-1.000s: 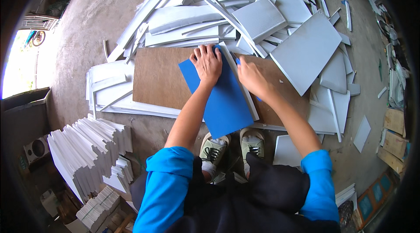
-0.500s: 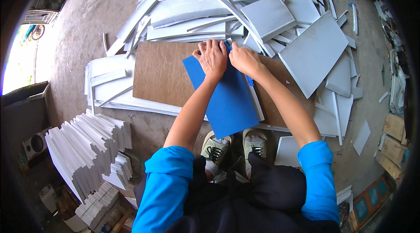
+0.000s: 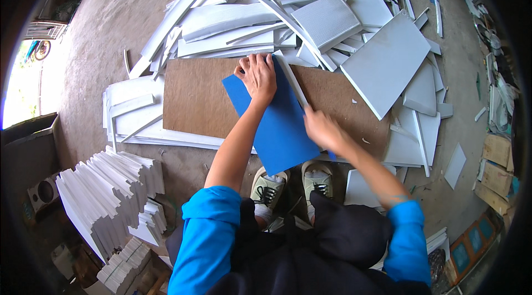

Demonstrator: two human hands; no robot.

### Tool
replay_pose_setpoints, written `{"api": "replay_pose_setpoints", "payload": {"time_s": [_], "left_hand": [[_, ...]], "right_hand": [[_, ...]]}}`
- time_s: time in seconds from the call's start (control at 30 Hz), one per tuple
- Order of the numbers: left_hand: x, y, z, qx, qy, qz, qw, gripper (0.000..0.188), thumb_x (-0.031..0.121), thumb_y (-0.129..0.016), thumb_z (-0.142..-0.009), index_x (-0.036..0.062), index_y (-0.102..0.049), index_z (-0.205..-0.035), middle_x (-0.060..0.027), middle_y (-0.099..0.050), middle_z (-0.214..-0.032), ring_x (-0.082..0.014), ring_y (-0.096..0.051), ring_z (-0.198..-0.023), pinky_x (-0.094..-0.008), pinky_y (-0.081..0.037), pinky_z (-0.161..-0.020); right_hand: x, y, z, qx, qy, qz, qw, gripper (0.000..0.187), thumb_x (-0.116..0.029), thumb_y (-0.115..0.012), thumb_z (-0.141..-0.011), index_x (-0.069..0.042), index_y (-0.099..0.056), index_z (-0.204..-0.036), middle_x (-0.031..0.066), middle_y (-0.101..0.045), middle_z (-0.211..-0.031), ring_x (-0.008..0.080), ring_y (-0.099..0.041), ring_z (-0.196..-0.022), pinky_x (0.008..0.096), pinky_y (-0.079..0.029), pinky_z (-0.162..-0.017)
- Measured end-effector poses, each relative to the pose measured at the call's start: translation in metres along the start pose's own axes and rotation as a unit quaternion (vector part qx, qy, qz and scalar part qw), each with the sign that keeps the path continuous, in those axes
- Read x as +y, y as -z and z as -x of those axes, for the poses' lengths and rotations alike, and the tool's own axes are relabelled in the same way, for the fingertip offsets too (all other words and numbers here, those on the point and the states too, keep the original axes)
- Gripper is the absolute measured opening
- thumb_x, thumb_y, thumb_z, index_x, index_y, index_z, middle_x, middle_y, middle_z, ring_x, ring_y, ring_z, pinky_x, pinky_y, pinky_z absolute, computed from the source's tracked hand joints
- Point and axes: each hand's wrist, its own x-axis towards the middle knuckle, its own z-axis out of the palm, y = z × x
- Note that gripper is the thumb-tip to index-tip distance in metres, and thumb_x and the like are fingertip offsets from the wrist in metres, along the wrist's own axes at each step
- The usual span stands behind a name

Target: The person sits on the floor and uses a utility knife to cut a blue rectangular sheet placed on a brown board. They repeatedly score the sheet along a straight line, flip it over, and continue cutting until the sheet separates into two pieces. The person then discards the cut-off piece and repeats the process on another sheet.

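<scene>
My left hand [image 3: 259,79] presses flat near the top of a blue rectangular panel [image 3: 285,131], its fingers spread and slightly bent. Under the panel lies a white foam board [image 3: 292,80], showing as a narrow strip along the right edge. Beside that edge, about halfway down, my right hand [image 3: 324,130] is closed and blurred by motion. It grips what looks like a blue-handled knife [image 3: 331,155]; only a bit of blue shows below the wrist, and the blade is hidden. Both boards rest slanted on a brown wooden board [image 3: 194,95].
White foam offcuts [image 3: 233,18] are heaped beyond the wooden board. A large white panel [image 3: 386,65] leans over its right end. More white sheets [image 3: 133,112] lie under its left side. Stacked white pieces [image 3: 105,195] stand at lower left; my shoes [image 3: 269,187] are just below the panel.
My right hand has slid down along the panel's right edge, toward me, from the top to about the middle. My left hand stays pressed on the panel. The whole view has shifted slightly.
</scene>
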Motion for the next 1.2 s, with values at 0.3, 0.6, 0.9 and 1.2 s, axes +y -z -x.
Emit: {"api": "replay_pose_setpoints", "payload": {"time_s": [0.3, 0.6, 0.9, 1.2], "left_hand": [[0.001, 0.002, -0.001, -0.015, 0.001, 0.012, 1.000, 0.029, 0.030, -0.040, -0.089, 0.0060, -0.056, -0.094, -0.0077, -0.053, -0.099, -0.0255, -0.042, -0.100, -0.0459, -0.026, -0.086], [-0.003, 0.003, -0.017, -0.037, -0.035, 0.006, 0.999, 0.027, 0.024, -0.039, -0.086, 0.0044, -0.057, -0.089, -0.0114, -0.055, -0.093, -0.0279, -0.044, -0.097, -0.0448, -0.030, -0.084], [-0.007, -0.001, -0.016, -0.012, -0.030, -0.004, 0.999, 0.030, 0.023, -0.039, -0.083, 0.0037, -0.062, -0.082, -0.0090, -0.058, -0.092, -0.0271, -0.045, -0.096, -0.0422, -0.031, -0.082], [0.000, 0.000, -0.014, 0.005, -0.046, 0.013, 0.999, 0.029, 0.022, -0.039, -0.087, 0.0026, -0.060, -0.080, -0.0112, -0.054, -0.090, -0.0290, -0.042, -0.093, -0.0425, -0.029, -0.081]], "right_hand": [[0.017, 0.016, 0.059, -0.051, 0.006, 0.057, 0.997, 0.022, -0.020, -0.040, -0.089, 0.001, -0.047, -0.093, 0.0263, -0.058, -0.069, 0.0461, -0.056, -0.069, 0.0505, -0.046, -0.062], [-0.013, 0.046, -0.092, 0.178, 0.085, 0.042, 0.979, 0.025, -0.021, -0.044, -0.086, 0.004, -0.048, -0.087, 0.0242, -0.059, -0.068, 0.0395, -0.060, -0.069, 0.0462, -0.048, -0.059], [-0.036, 0.030, -0.122, 0.184, 0.076, 0.113, 0.973, 0.022, -0.019, -0.042, -0.086, 0.002, -0.050, -0.086, 0.0206, -0.062, -0.069, 0.0345, -0.063, -0.069, 0.0424, -0.050, -0.062], [-0.035, 0.032, -0.132, 0.135, 0.046, 0.044, 0.989, 0.027, -0.021, -0.037, -0.088, 0.004, -0.047, -0.091, 0.0281, -0.059, -0.075, 0.0430, -0.059, -0.075, 0.0491, -0.048, -0.067]]}}
